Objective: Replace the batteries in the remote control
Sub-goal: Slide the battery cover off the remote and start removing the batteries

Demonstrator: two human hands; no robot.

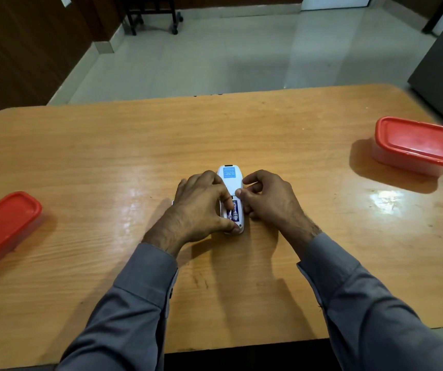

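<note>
The grey long sleeves (pixel 140 298) of the person reach in from the near edge of the frame and meet over the middle of the glossy orange-brown wooden worktop (pixel 268 129). There the white plastic remote control (pixel 230 180) lies face down, its length running away from the person, which turns its battery bay upward where both hands can get at it. The cover is off the bay, and two cylindrical batteries with blue and silver wrappers (pixel 234 210) lie side by side in it.

The left hand (pixel 201 207) curls over the near end and left side of the remote, thumb at the near end and fingertips dipping into the bay onto the left battery; this looks like a press or a pry, and which of the two cannot be told. The right hand (pixel 266 196) is loosely bent against the right edge, its thumb resting at the rim of the bay, probably to keep the body from sliding under the other hand's push. It clasps nothing else.

Just left of the left hand a small pale piece (pixel 173 202) peeks out, perhaps the cover, though too little shows to be sure.

Well apart on either side stand two clear plastic boxes with red lids, one at the left (pixel 3 223) and one at the far right (pixel 418 145), both shut; presumably they keep fresh and spent cells separate.
</note>
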